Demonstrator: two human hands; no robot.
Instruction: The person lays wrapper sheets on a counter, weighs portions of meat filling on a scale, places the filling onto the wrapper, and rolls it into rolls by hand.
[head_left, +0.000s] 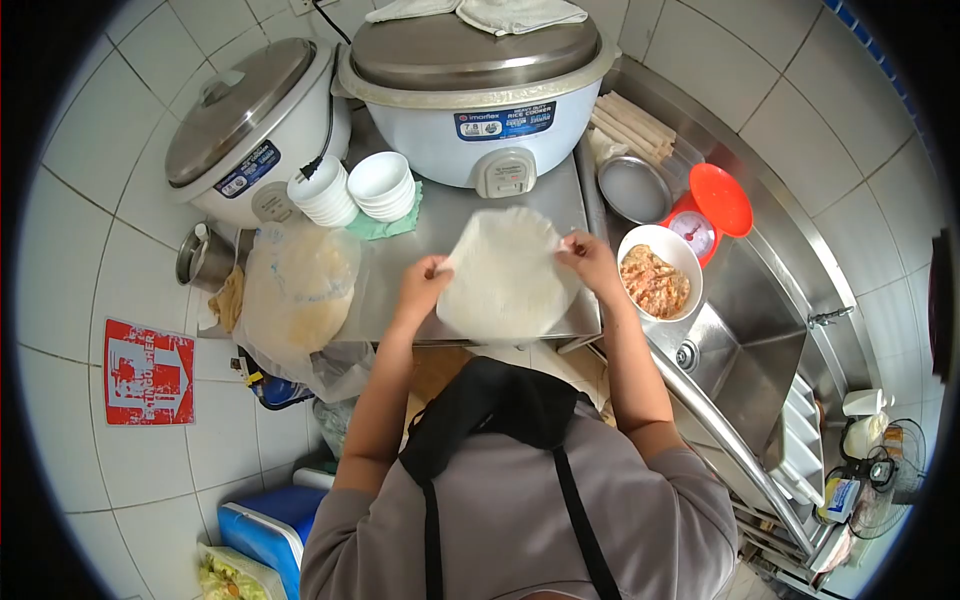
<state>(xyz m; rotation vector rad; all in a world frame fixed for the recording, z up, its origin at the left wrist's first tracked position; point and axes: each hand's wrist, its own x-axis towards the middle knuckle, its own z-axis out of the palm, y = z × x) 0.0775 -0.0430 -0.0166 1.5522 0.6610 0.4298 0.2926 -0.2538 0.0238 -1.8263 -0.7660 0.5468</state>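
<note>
A thin, round, pale spring roll wrapper [505,275] is stretched between my two hands above the steel counter. My left hand [425,288] pinches its left edge, and my right hand [590,262] pinches its upper right edge. To the left, a plastic bag [300,285] holds a stack of similar round wrappers. A white bowl of raw minced meat mixture [655,282] sits right of my right hand. Several long rolled wrappers [632,125] lie in a pile at the back right, beside a round metal pan [635,190].
Two large rice cookers [480,130] [250,140] stand along the back. Stacked white bowls [380,190] rest on a green cloth [390,226]. A red kitchen scale [690,230] is behind the meat bowl. The steel sink [745,335] lies to the right, with a tap [830,316].
</note>
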